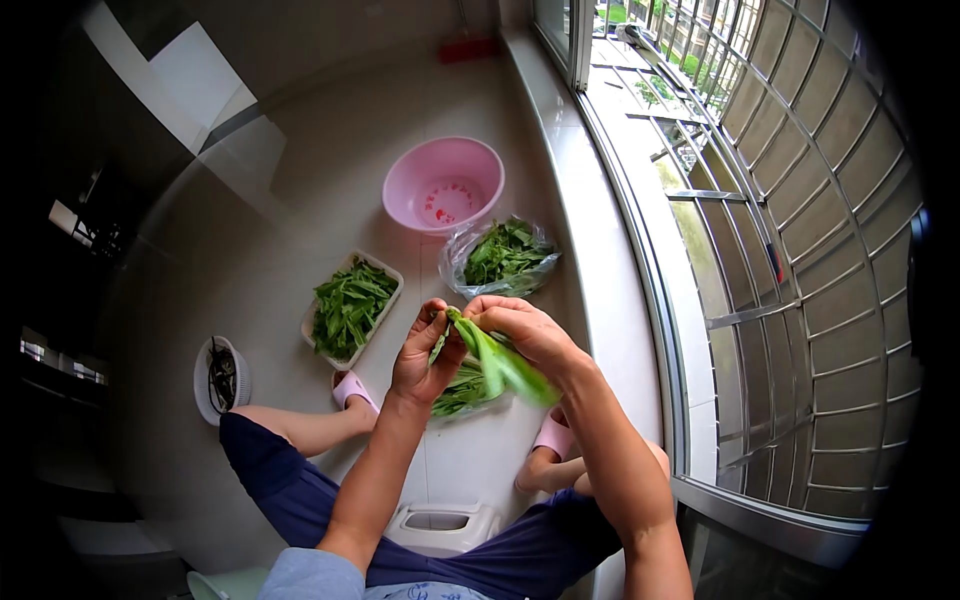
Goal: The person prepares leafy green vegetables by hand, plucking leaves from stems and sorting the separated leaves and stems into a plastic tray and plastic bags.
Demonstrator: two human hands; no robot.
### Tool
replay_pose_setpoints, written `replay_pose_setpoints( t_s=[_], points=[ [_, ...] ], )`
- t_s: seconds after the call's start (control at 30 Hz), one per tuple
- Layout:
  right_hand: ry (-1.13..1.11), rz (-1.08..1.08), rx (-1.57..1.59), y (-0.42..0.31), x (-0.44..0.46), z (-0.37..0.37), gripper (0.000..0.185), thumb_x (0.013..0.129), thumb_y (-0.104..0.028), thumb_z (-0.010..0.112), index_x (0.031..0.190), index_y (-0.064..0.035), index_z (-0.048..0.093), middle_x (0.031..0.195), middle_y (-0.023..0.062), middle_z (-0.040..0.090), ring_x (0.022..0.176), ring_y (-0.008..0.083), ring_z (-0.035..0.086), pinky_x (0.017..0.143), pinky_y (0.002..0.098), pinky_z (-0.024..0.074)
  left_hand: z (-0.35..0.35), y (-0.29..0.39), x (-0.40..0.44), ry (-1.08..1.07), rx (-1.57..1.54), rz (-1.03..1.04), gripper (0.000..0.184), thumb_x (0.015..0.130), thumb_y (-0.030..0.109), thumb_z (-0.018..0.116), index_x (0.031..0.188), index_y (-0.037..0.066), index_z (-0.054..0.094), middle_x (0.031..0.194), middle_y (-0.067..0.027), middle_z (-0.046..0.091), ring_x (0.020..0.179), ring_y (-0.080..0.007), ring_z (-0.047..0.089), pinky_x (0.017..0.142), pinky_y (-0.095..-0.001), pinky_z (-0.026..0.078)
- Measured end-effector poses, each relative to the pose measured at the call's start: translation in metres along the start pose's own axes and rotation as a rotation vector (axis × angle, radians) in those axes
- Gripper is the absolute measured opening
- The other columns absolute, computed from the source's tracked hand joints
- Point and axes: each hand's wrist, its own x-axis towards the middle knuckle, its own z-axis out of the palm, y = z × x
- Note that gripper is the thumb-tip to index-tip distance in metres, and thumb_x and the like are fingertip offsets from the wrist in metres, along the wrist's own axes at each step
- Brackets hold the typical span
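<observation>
In front of me, both hands hold a leafy green vegetable [512, 372] by its stem end, its pale stalk and leaves hanging down to the right. My left hand [422, 352] pinches it from the left with curled fingers. From the other side, my right hand [528, 335] grips it with thumb and fingers closed. Below them a pile of greens [460, 392] lies on the floor, partly hidden by my hands. Beyond the left hand is a pale tray [399, 284] full of loose green leaves [352, 305]. A clear plastic bag [453, 262] holds more leaves [507, 250].
A pink basin [415, 180] with a red print stands farther back on the tiled floor. At left is a white basket [241, 378] with dark scraps in it. Pink slippers [553, 434] are on my feet. A window ledge [590, 200] runs along the right.
</observation>
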Motion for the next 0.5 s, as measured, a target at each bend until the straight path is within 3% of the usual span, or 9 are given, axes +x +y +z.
replay_pose_setpoints(
  t_s=[0.13,0.3,0.4,0.5],
  points=[
    [-0.231,-0.016,-0.124,0.0,0.001,-0.008,0.01,0.076,-0.01,0.045,0.075,-0.002,0.052,0.066,0.0003,0.049,0.059,0.0071,0.046,0.059,0.02,0.0384,0.002,0.005,-0.001,-0.088,0.039,-0.042,0.01,0.078,0.003,0.049,0.088,0.004,0.05,0.081,-0.0073,0.055,0.073,-0.0145,0.055,0.067,-0.0238,0.046],
    [-0.163,0.085,-0.291,-0.012,-0.01,-0.003,0.013,0.08,-0.015,0.046,0.077,-0.0033,0.05,0.064,-0.002,0.047,0.054,0.005,0.042,0.051,0.0186,0.0358,-0.001,0.01,0.0,-0.091,0.091,-0.052,0.01,0.078,0.004,0.05,0.088,0.005,0.05,0.078,-0.0065,0.052,0.07,-0.0141,0.053,0.065,-0.0239,0.045],
    [-0.091,0.003,-0.498,-0.015,-0.013,-0.001,0.012,0.081,-0.016,0.046,0.078,-0.0047,0.049,0.059,-0.0058,0.039,0.049,0.0015,0.033,0.042,0.0159,0.0259,-0.003,0.012,-0.001,-0.095,0.114,-0.05,0.01,0.078,0.004,0.05,0.088,0.005,0.05,0.078,-0.0068,0.051,0.071,-0.0133,0.052,0.065,-0.0238,0.045],
    [-0.056,-0.081,-0.533,-0.013,-0.01,0.0,0.011,0.081,-0.015,0.046,0.078,-0.0054,0.05,0.059,-0.0051,0.041,0.047,0.0018,0.032,0.041,0.0158,0.0245,-0.003,0.012,0.0,-0.102,0.106,-0.046,0.011,0.078,0.004,0.05,0.088,0.006,0.05,0.078,-0.0063,0.051,0.072,-0.0137,0.051,0.069,-0.0263,0.044]
  ],
)
